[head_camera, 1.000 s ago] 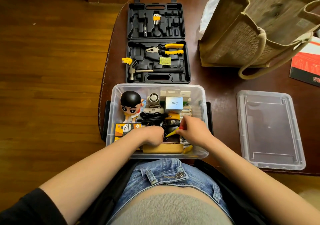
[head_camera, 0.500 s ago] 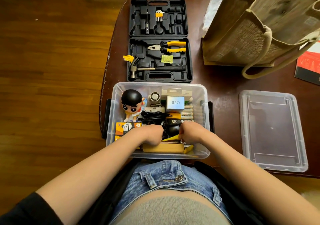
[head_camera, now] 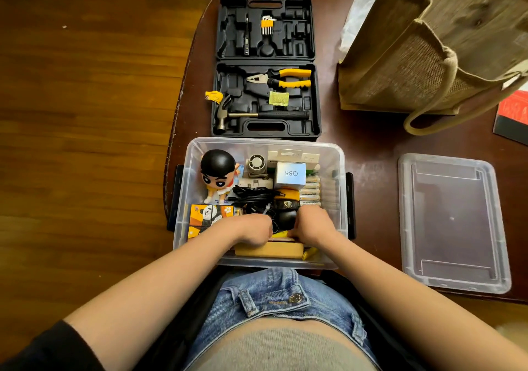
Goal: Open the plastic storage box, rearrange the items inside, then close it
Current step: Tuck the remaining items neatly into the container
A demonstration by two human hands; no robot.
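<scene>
Now both hands (head_camera: 285,227) curled inside open storage box (head_camera: 340,170), grasp unclear, lid (head_camera: 453,222) alongside.

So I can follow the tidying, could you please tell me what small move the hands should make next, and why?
Probably lift or shift whatever both hands are working on at the near end of the clear plastic storage box. The left hand and right hand are curled down there, by the flat tan wooden block; their grip is hidden. The clear plastic lid lies aside on the table, so closing comes later.
</scene>
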